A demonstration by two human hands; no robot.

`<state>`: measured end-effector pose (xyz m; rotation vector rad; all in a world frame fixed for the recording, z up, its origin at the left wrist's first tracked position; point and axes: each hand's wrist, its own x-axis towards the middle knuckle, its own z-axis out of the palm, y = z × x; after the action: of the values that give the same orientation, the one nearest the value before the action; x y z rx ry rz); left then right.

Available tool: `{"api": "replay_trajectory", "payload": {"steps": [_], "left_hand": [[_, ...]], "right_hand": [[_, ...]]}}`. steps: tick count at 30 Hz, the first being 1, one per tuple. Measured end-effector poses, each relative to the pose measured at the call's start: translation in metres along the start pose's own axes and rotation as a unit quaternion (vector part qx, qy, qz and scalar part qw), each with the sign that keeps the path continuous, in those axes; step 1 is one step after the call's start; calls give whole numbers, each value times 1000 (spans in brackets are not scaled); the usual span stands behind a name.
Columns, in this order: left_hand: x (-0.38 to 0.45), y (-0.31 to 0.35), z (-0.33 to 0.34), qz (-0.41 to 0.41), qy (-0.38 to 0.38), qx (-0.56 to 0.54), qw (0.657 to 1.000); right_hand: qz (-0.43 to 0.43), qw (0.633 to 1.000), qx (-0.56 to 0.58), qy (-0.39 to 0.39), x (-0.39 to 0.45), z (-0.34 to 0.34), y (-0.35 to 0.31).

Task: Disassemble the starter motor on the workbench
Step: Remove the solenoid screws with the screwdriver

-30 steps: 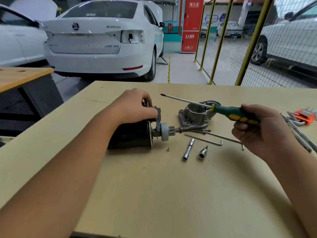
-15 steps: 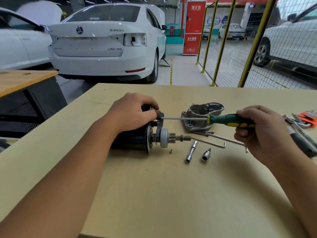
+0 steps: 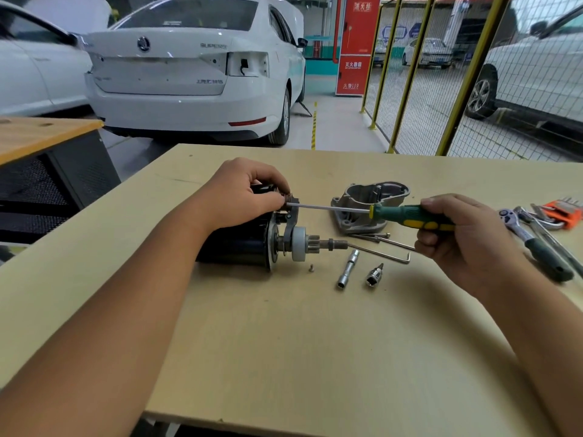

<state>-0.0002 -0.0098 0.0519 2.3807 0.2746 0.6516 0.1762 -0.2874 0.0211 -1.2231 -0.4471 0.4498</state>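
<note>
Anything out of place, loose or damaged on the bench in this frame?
Only one small thing: a tiny screw lies loose on the workbench just in front of the starter motor, apart from the other tools, where it might roll away or get lost. No visible damage or spill.

One starter motor (image 3: pixel 243 241) and one detached aluminium housing (image 3: pixel 362 206) are counted on the counter (image 3: pixel 284 342). One screwdriver (image 3: pixel 407 216) is seen. Two sockets (image 3: pixel 347 269) are counted near the middle, along with one loose screw (image 3: pixel 311 267) and one hex key (image 3: pixel 381 254). One ratchet (image 3: pixel 533 244) and one orange key set (image 3: pixel 564 211) are counted at the right edge. Two hands (image 3: pixel 243 197) are seen.
</note>
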Motion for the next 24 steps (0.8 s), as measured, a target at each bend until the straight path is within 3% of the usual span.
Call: {"api": "replay_trajectory", "payload": {"steps": [12,24], "left_hand": [[1,1,0,-16,-6,-23,1000],[0,-2,-3,-28,-13,-45,998]], "right_hand": [[-25,1000,-2,3,0,0,1],[5,1000,23,9,0,0,5]]}}
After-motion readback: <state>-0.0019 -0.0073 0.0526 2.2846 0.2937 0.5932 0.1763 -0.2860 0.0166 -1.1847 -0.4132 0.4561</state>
